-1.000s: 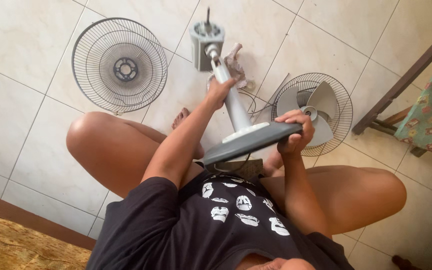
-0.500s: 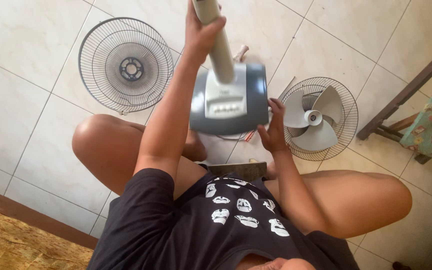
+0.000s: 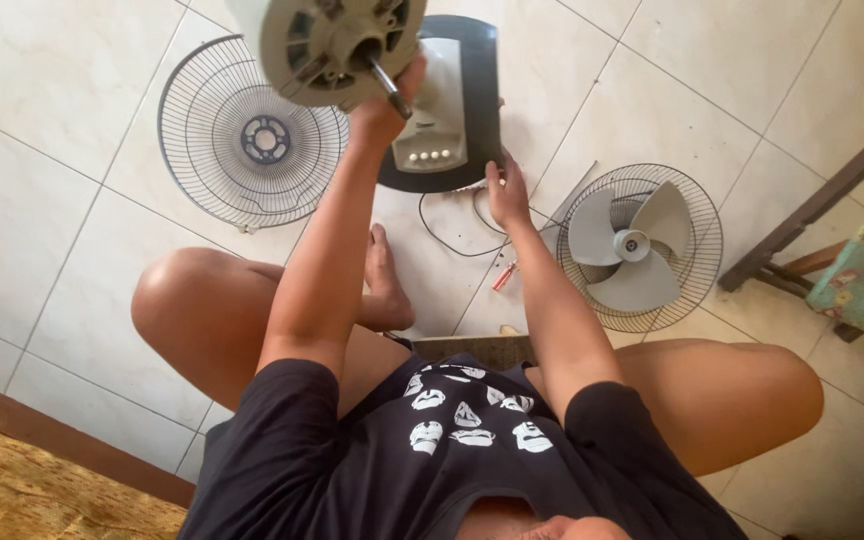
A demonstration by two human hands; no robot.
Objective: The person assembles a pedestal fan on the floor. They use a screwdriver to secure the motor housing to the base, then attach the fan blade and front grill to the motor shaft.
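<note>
Left fingers (image 3: 384, 108): wrapped tight round the fan stand's neck, motor head (image 3: 327, 45) raised at 12 o'clock.
Right fingers (image 3: 505, 190): spread, resting on the base (image 3: 452, 100).
Risk: top-heavy motor could tip; power cord (image 3: 442, 235) might snag.

On the tiled floor (image 3: 72, 200) lie a wire grille (image 3: 252, 140), a bladed grille (image 3: 640, 247) and a red screwdriver (image 3: 504, 277).

— What's lying on the tiled floor (image 3: 72, 210) at the left?

— A round wire grille (image 3: 247, 135) is lying flat. At the right, another wire grille (image 3: 697, 245) is cradling a grey three-blade fan blade (image 3: 627, 245).

— Anything else?

— A small red tool (image 3: 504, 276) is resting between them.
</note>
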